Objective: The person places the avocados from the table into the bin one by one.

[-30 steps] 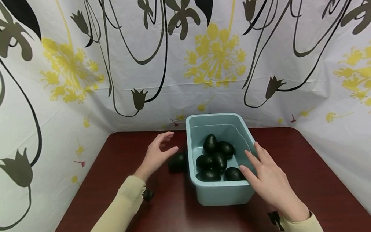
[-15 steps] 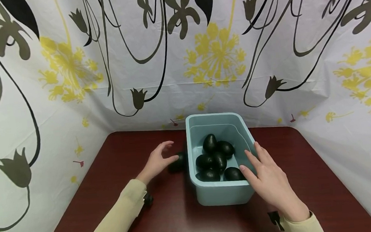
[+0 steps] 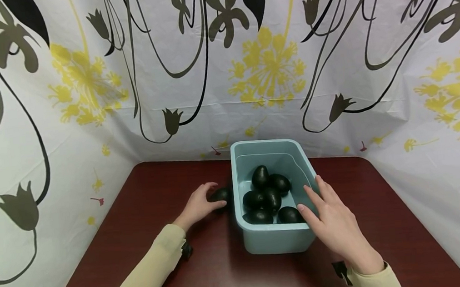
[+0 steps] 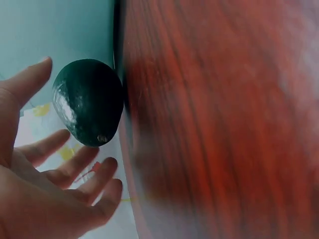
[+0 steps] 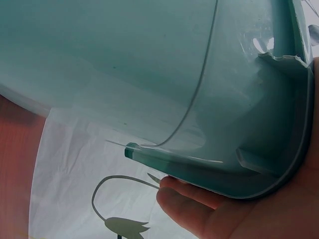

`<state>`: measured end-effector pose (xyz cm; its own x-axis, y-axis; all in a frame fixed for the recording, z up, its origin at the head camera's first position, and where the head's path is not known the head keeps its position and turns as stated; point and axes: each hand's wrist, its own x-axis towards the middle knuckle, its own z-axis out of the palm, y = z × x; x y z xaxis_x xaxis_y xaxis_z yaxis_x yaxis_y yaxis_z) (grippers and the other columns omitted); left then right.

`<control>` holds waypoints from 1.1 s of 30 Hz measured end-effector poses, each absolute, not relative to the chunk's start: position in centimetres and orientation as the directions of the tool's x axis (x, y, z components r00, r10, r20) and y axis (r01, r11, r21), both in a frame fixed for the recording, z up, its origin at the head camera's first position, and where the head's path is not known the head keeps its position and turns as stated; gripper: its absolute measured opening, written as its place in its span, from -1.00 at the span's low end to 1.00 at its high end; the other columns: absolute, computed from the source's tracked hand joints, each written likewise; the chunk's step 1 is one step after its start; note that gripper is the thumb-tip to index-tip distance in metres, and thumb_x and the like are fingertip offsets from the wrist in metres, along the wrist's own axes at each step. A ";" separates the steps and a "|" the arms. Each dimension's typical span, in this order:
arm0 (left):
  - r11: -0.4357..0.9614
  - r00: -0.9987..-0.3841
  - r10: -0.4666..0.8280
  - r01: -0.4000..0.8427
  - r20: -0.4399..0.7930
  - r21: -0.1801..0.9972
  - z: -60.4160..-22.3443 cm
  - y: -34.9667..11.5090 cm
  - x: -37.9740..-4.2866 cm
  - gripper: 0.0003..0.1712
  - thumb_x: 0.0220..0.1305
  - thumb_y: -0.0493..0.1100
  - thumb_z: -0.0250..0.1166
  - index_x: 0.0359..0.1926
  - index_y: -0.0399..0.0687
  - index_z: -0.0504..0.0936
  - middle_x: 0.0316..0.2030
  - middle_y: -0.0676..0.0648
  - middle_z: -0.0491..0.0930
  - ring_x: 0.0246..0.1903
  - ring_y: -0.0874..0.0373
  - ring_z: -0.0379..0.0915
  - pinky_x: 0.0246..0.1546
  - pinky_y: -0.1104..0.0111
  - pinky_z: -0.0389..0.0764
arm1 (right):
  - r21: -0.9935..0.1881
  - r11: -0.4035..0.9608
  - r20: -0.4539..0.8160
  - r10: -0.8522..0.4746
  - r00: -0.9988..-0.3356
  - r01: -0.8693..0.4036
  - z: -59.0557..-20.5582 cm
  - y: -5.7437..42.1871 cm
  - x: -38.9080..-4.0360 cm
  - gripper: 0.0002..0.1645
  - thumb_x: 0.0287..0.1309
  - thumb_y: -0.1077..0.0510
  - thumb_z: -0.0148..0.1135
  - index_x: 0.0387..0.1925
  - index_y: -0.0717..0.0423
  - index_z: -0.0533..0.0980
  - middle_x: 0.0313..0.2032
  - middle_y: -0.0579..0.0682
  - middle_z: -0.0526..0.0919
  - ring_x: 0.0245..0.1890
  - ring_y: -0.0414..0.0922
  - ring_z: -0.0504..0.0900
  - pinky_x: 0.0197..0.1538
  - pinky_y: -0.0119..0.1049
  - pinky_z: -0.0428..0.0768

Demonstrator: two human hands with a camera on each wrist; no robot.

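Observation:
A dark green avocado (image 4: 89, 102) lies on the table against the left outer wall of a pale blue plastic bin. My left hand (image 3: 198, 205) reaches round it from the left. In the left wrist view the thumb and fingers are spread, with a gap between them and the avocado. Inside the bin (image 3: 273, 242) sit several more dark avocados (image 3: 261, 177). My right hand (image 3: 337, 225) rests on the bin's near right corner, fingers extended over the rim. The right wrist view shows the palm and fingers (image 5: 184, 206) against the outside of the rim.
The dark red-brown table (image 3: 188, 275) has rounded far corners. A white cloth (image 3: 192, 87) with yellow and grey flower prints hangs behind it and along both sides. The bin stands right of centre, near the table's far edge.
My left hand has lowered and moved slightly right, closer round the avocado beside the bin. My right hand and the bin have stayed put.

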<state>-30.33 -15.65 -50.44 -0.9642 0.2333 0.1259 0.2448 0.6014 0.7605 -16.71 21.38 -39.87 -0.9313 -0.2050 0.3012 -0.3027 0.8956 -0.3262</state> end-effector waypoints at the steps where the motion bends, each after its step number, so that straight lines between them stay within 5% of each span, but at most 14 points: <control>1: 0.611 -0.965 0.234 0.241 0.119 0.754 -50.5 -15.6 -30.3 -0.15 0.14 0.21 0.50 0.37 0.06 0.43 0.25 -0.07 0.48 0.25 0.00 0.38 0.22 0.02 0.43 | -0.326 0.896 0.302 -0.205 -0.931 -0.303 -39.9 21.4 -16.7 -0.15 0.46 -0.35 -0.08 0.47 0.16 0.29 0.56 0.20 -0.06 0.51 0.21 0.00 0.18 0.38 0.34; 16: 0.736 -0.970 0.221 0.234 0.100 0.635 -50.2 -14.4 -30.2 -0.21 0.09 0.13 0.55 0.27 -0.08 0.50 0.14 -0.14 0.51 0.13 -0.07 0.43 0.12 -0.01 0.50 | -0.331 0.893 0.299 -0.207 -0.931 -0.305 -39.8 21.4 -16.7 -0.15 0.46 -0.35 -0.08 0.47 0.17 0.29 0.56 0.22 -0.07 0.51 0.23 0.00 0.19 0.38 0.33; 33: 0.673 -0.977 0.181 0.209 0.116 0.709 -50.1 -14.3 -29.9 -0.29 0.01 0.06 0.60 0.18 0.03 0.56 0.03 -0.04 0.61 -0.06 0.04 0.52 -0.05 0.09 0.60 | -0.325 0.894 0.309 -0.210 -0.928 -0.310 -39.8 21.3 -16.7 -0.14 0.47 -0.34 -0.08 0.47 0.19 0.28 0.55 0.23 -0.05 0.51 0.21 0.01 0.17 0.36 0.37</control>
